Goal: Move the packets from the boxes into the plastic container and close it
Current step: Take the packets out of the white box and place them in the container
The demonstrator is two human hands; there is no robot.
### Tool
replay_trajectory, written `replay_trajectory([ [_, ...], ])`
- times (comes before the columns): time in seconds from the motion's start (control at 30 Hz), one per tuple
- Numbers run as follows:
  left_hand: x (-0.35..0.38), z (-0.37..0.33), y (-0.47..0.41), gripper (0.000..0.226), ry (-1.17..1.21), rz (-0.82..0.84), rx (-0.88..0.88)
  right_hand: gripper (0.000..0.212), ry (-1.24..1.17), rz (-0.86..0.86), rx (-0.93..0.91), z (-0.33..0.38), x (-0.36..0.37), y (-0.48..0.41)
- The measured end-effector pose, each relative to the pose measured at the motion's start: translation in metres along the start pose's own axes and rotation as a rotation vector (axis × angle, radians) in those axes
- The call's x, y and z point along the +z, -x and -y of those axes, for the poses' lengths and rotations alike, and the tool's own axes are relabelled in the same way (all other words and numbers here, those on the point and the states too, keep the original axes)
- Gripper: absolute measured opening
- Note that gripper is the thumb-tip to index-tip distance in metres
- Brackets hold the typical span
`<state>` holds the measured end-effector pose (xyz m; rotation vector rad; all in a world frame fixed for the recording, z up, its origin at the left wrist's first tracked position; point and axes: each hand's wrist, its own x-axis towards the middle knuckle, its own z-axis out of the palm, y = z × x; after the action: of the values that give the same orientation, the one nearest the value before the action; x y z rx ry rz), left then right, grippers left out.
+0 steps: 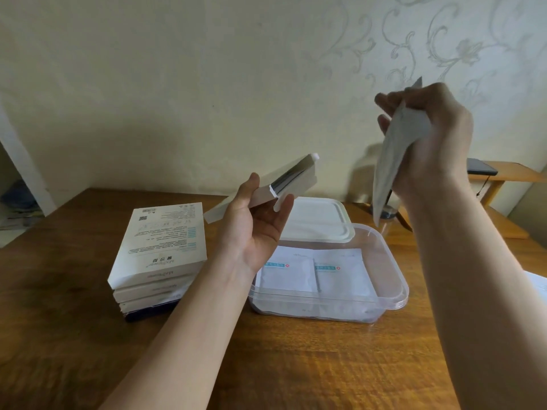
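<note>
Both forearms reach over the wooden table [296, 365]: left hand [254, 229] grips an opened box [266, 187], right hand [432, 143] clutches packets [393, 161] above the plastic container [384, 303] (lid [316, 220] off, packets inside).

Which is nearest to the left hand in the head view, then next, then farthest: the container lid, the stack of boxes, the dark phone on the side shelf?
From the left hand:
1. Container lid, just right, behind it.
2. Stack of boxes, on its left.
3. Dark phone, far right.
</note>
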<state>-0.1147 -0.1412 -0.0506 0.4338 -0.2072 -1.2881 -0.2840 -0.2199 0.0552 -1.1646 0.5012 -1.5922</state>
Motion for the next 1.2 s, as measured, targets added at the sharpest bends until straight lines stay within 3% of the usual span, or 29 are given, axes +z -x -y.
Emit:
replay_trajectory([
  [0.03, -0.001, 0.000, 0.000, 0.025, -0.010, 0.001, -0.001, 0.013, 0.063, -0.021, -0.034, -0.001, -0.001, 0.002],
  [0.13, -0.002, 0.001, 0.000, 0.022, -0.036, -0.004, 0.007, 0.043, 0.379, -0.026, -0.028, -0.016, -0.013, 0.007],
  [0.2, -0.004, 0.001, -0.001, 0.028, -0.062, -0.003, 0.001, 0.050, 0.565, -0.005, 0.033, -0.036, -0.025, 0.013],
  [0.3, -0.009, 0.001, -0.004, 0.035, -0.080, -0.011, -0.013, 0.046, 0.686, 0.049, 0.152, -0.064, -0.048, 0.023],
  [0.4, -0.013, 0.003, -0.007, 0.054, -0.098, -0.037, -0.019, 0.018, 0.833, 0.156, 0.285, -0.082, -0.064, 0.030],
  [0.47, -0.015, 0.005, -0.009, 0.064, -0.111, -0.057, -0.027, 0.016, 0.930, 0.180, 0.385, -0.090, -0.068, 0.032],
  [0.67, -0.019, 0.008, -0.012, 0.057, -0.143, -0.079, -0.029, 0.007, 1.175, 0.227, 0.600, -0.105, -0.064, 0.032],
  [0.8, -0.020, 0.009, -0.012, 0.057, -0.150, -0.077, -0.028, 0.011, 1.623, 0.512, 0.476, -0.106, -0.065, 0.038],
  [0.87, -0.019, 0.009, -0.011, 0.057, -0.151, -0.080, -0.028, 0.010, 1.939, 0.707, 0.245, -0.103, -0.063, 0.049],
  [0.93, -0.019, 0.009, -0.012, 0.057, -0.154, -0.091, -0.026, 0.013, 2.087, 0.811, 0.021, -0.101, -0.059, 0.058],
  [1.0, -0.020, 0.009, -0.011, 0.057, -0.158, -0.094, -0.028, 0.023, 2.044, 0.937, -0.009, -0.101, -0.054, 0.059],
  [1.1, -0.020, 0.010, -0.011, 0.048, -0.165, -0.083, -0.041, 0.073, 1.879, 1.198, 0.323, -0.102, -0.051, 0.051],
  [1.2, -0.020, 0.010, -0.011, 0.034, -0.155, -0.072, -0.045, 0.098, 1.885, 1.360, 0.469, -0.103, -0.055, 0.045],
])
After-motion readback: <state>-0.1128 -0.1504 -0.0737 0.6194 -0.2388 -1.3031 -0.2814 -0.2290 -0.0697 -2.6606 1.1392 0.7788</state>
